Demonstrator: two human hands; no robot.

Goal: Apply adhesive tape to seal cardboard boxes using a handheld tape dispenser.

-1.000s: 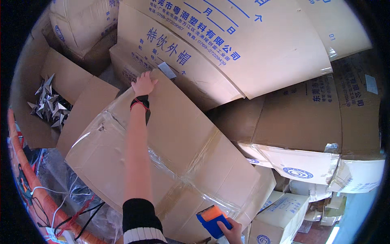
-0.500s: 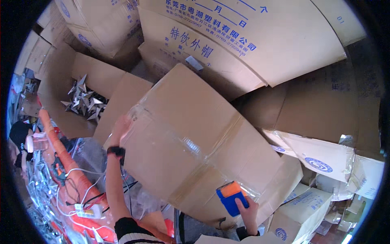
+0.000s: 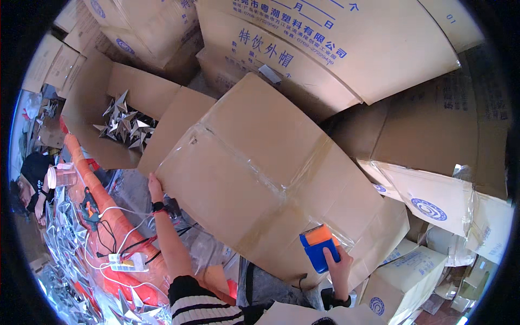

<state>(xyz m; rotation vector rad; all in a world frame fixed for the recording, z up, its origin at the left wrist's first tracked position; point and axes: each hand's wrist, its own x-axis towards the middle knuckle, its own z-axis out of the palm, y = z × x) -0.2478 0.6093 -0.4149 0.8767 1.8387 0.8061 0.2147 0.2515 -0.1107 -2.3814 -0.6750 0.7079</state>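
A large cardboard box lies tilted in front of me, with clear tape along its seam and across its top. At its left edge is my left hand, its fingers closed about the edge and partly hidden. My right hand grips a blue-and-orange tape dispenser against the near right part of the box. The dispenser's orange part points away from me.
To the left stands an open carton holding silver star-shaped pieces. Along an orange padded bar lie cables and a white power strip. More silver pieces pile up beyond it. Big cartons stand behind; smaller ones at right.
My left hand has moved from the box's upper left face down to its left edge. My right hand keeps the tape dispenser near the same place on the box. The view has shifted slightly.
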